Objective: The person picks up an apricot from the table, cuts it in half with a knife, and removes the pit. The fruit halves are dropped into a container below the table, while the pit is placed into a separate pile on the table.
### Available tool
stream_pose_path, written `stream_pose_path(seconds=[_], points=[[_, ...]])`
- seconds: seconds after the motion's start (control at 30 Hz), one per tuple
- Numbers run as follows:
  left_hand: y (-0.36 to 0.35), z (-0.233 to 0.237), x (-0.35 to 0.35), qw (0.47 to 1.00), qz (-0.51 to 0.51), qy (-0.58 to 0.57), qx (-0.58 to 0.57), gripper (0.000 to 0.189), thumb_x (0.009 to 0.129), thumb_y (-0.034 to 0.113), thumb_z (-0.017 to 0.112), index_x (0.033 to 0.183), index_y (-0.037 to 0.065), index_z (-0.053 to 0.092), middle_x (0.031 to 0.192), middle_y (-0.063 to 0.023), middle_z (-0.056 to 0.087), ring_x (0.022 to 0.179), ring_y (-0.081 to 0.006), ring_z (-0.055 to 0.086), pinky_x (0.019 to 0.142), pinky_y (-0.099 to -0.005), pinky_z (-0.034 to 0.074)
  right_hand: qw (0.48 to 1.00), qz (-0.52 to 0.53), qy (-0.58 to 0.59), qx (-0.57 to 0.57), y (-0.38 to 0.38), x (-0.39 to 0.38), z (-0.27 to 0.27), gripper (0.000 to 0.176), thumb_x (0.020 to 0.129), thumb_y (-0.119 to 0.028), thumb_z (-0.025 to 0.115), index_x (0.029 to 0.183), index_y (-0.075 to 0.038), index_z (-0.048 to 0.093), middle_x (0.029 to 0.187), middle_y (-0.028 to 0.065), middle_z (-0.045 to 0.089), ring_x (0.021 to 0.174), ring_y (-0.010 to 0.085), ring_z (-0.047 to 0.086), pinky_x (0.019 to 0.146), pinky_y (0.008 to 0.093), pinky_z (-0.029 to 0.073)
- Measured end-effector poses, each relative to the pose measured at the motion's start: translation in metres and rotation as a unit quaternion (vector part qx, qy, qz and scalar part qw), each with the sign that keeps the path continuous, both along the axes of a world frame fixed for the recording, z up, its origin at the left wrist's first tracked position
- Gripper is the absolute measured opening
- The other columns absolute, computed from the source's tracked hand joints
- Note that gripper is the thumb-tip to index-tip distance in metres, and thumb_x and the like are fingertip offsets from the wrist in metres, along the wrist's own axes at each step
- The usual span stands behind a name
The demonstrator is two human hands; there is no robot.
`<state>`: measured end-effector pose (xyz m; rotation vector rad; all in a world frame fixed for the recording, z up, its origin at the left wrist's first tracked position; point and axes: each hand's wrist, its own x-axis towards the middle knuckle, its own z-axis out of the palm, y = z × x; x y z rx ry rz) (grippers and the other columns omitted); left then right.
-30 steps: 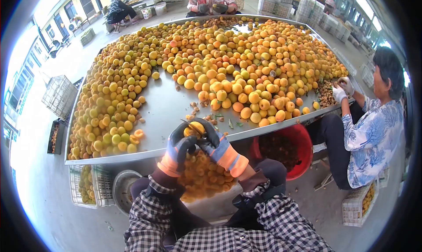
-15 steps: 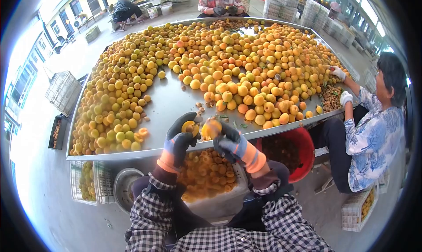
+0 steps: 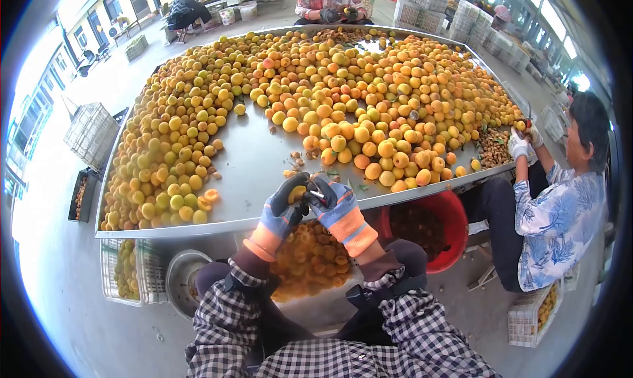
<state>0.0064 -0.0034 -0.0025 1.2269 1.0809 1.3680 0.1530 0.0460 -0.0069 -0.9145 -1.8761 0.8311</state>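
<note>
Lower centre of frame, at the near edge of the table (image 3: pixel 250 164): gloved left hand (image 3: pixel 282 212), fingers curled around an apricot (image 3: pixel 297 193); gloved right hand (image 3: pixel 337 206), fingers clenched on a small knife (image 3: pixel 316 195) touching that fruit. Just below the hands, a crate of cut fruit (image 3: pixel 310 259).
</note>
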Motion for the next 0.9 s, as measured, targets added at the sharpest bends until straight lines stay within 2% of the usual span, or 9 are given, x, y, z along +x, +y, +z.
stream_pose_path(seconds=[0.07,0.17,0.2,0.23,0.3,0.37,0.57,0.7,0.9], points=[[0.010,-0.019,-0.001,1.000,-0.005,0.006,0.021,0.048,0.084,0.000,0.055,0.132,0.005,0.048,0.105,-0.0029,0.060,0.070,-0.0060,0.049,0.060,-0.0202,0.043,0.993,0.110,0.029,-0.027,0.002,0.000,-0.004,0.022,0.078,0.002,0.065,0.100,-0.002,0.061,0.086,0.0103,0.066,0.075,0.0163,0.064,0.063,0.0275,0.050],[0.015,-0.029,-0.007,0.961,0.072,0.205,0.174,0.050,0.084,-0.002,0.054,0.133,0.005,0.047,0.110,-0.0050,0.060,0.072,-0.0068,0.051,0.061,-0.0202,0.044,0.999,0.030,0.007,-0.010,0.004,-0.004,0.008,0.019,0.079,0.003,0.064,0.096,-0.003,0.062,0.083,0.0051,0.065,0.075,0.0112,0.061,0.065,0.0255,0.049],[0.011,-0.010,-0.008,0.992,0.047,0.084,0.077,0.051,0.084,-0.002,0.054,0.133,0.005,0.046,0.111,-0.0060,0.061,0.072,-0.0075,0.052,0.060,-0.0205,0.044,0.989,0.041,0.131,-0.060,0.015,-0.006,-0.007,0.019,0.080,0.000,0.064,0.098,-0.005,0.061,0.082,0.0055,0.063,0.072,0.0107,0.060,0.064,0.0264,0.049],[0.009,0.002,-0.009,0.999,0.017,-0.040,-0.021,0.051,0.084,-0.001,0.054,0.134,0.006,0.045,0.112,-0.0069,0.061,0.073,-0.0082,0.053,0.059,-0.0208,0.044,0.974,0.021,0.214,-0.067,0.023,-0.007,-0.002,0.021,0.082,-0.010,0.066,0.102,-0.007,0.060,0.080,0.0121,0.065,0.071,0.0262,0.065,0.065,0.0333,0.051],[0.010,0.001,-0.015,0.997,0.010,-0.077,-0.014,0.050,0.087,0.006,0.057,0.134,0.007,0.044,0.112,-0.0074,0.061,0.073,-0.0091,0.055,0.057,-0.0211,0.043,0.994,-0.107,-0.012,0.023,0.041,0.002,0.006,0.026,0.082,-0.008,0.065,0.107,-0.007,0.058,0.079,0.0089,0.066,0.069,0.0179,0.064,0.064,0.0301,0.051],[0.009,0.002,-0.018,0.997,-0.006,-0.067,-0.038,0.048,0.091,0.012,0.054,0.136,0.006,0.041,0.116,-0.0085,0.060,0.073,-0.0091,0.053,0.056,-0.0186,0.042,0.994,-0.102,-0.043,-0.023,0.051,0.001,0.004,0.026,0.081,-0.007,0.067,0.106,-0.006,0.059,0.081,0.0065,0.066,0.069,0.0127,0.062,0.064,0.0274,0.050],[0.005,0.019,-0.014,0.997,-0.004,-0.058,-0.049,0.047,0.087,0.015,0.055,0.133,0.006,0.045,0.111,-0.0057,0.062,0.069,-0.0061,0.051,0.056,-0.0184,0.041,0.975,0.040,0.163,-0.147,0.052,-0.020,0.007,0.020,0.083,-0.008,0.069,0.100,-0.002,0.060,0.080,0.0039,0.064,0.072,0.0098,0.060,0.067,0.0237,0.050],[0.008,0.020,-0.009,0.994,0.005,-0.072,-0.085,0.043,0.086,0.013,0.055,0.127,0.007,0.049,0.100,-0.0021,0.063,0.064,-0.0038,0.048,0.056,-0.0179,0.041,0.897,0.001,0.345,-0.276,0.050,-0.018,0.038,0.013,0.086,-0.011,0.067,0.092,-0.004,0.059,0.066,0.0015,0.057,0.050,0.0075,0.050,0.042,0.0214,0.039],[0.008,0.013,-0.001,0.993,-0.039,-0.043,-0.106,0.043,0.083,0.013,0.062,0.124,0.007,0.052,0.094,-0.0001,0.060,0.069,-0.0054,0.050,0.057,-0.0195,0.041,0.854,0.061,0.490,-0.161,0.050,-0.019,0.050,0.020,0.094,-0.025,0.057,0.094,-0.005,0.055,0.055,0.0050,0.048,0.035,0.0114,0.039,0.031,0.0243,0.032]])
